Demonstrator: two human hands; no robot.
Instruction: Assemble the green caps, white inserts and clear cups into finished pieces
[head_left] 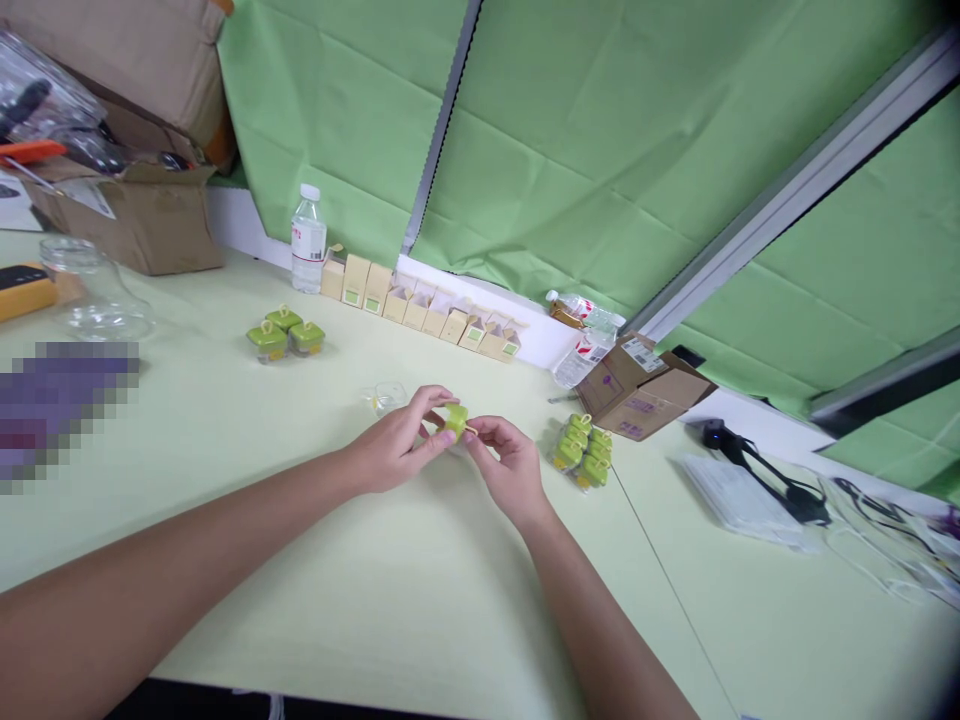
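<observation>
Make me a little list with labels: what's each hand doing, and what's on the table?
Left hand: holding a green lid
Right hand: fingertips at the lid's loop
Beyond left hand: small clear container
Left side: three green-topped jars
Right side: more green-topped jars
Back: row of small boxes, water bottle

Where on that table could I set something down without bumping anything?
Bare tabletop lies between the left forearm and right forearm, and between the left forearm and the three green-lidded containers. It's crowded along the back, with small boxes and an upright bottle, and beside the right hand, where more green-lidded containers cluster.
</observation>
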